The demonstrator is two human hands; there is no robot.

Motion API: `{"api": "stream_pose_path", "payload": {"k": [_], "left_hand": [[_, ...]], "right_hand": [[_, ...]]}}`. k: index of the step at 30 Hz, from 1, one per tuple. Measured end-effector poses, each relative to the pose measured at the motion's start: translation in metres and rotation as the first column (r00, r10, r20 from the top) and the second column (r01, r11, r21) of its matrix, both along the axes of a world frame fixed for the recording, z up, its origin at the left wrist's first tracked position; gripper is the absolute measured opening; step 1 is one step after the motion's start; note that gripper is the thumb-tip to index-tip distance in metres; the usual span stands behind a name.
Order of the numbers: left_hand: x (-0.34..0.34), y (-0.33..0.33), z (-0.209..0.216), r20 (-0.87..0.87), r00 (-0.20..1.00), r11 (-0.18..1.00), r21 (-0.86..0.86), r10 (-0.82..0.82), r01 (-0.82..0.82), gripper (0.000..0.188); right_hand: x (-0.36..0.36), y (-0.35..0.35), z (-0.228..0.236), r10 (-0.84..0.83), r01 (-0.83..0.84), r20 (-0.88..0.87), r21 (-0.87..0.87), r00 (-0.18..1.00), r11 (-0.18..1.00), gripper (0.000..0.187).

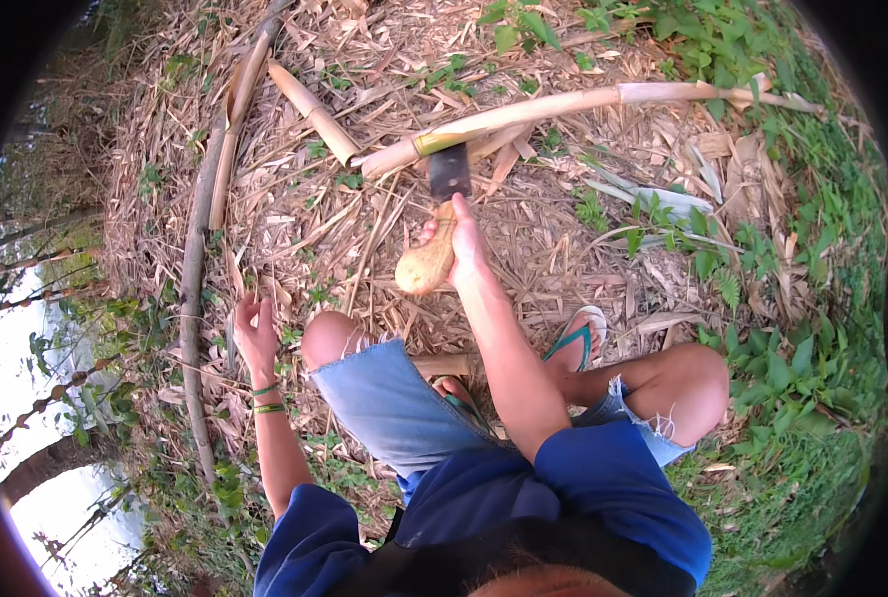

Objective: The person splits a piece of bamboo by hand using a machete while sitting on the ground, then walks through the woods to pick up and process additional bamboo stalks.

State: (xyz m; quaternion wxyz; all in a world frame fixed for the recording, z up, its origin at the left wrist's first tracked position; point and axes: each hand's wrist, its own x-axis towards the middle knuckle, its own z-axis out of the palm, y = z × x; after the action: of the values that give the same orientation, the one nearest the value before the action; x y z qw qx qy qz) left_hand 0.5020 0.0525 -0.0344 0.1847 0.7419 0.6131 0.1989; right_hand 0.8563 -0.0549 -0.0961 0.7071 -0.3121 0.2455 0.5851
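My right hand [467, 244] is wrapped round the wooden handle [427, 265] of a machete. Its dark blade [450, 171] points away from me and meets a pale bamboo pole [524, 112] at a yellowish-green patch near the pole's left end. How deep the edge sits in the bamboo cannot be seen. My left hand [256, 336] is raised off to the left beside my knee, fingers apart and slightly bent, holding nothing that I can make out. It is nearest to dry leaf litter and a long pole on the left.
A short cut bamboo piece [315, 114] lies left of the pole's end. A long curved pole [197, 259] runs along the left, with a split bamboo length [228, 164] against it. Dry leaves cover the ground; green plants [777, 373] grow at right. My sandalled foot [575, 341] is behind the machete.
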Motion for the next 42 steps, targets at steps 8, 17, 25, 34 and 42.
{"api": "stream_pose_path", "payload": {"k": [8,17,25,34,42], "left_hand": [[0.015,-0.025,0.02,0.206,0.958,0.973,0.076,0.198,-0.217,0.041],[0.17,-0.01,-0.01,0.7,0.712,0.993,-0.115,0.057,0.034,0.022],[0.308,-0.056,-0.096,0.628,0.76,0.883,-0.25,-0.164,0.397,0.028],[0.476,-0.023,-0.081,0.139,0.598,0.614,0.167,-0.79,0.772,0.033],[0.609,-0.014,-0.096,-0.369,0.606,0.606,0.133,-0.705,0.785,0.069]], "right_hand": [[-0.037,0.014,0.018,0.545,-0.544,0.162,-0.054,0.823,0.838,0.033],[-0.041,-0.083,0.092,0.402,-0.349,0.362,-0.204,0.841,0.915,0.037],[0.119,-0.119,0.126,0.061,0.121,0.584,-0.268,0.81,0.956,0.025],[0.101,-0.147,0.1,-0.401,0.506,0.538,-0.055,0.742,0.861,0.03],[0.07,-0.152,0.008,-0.506,0.574,0.343,-0.132,0.791,0.808,0.031]]}}
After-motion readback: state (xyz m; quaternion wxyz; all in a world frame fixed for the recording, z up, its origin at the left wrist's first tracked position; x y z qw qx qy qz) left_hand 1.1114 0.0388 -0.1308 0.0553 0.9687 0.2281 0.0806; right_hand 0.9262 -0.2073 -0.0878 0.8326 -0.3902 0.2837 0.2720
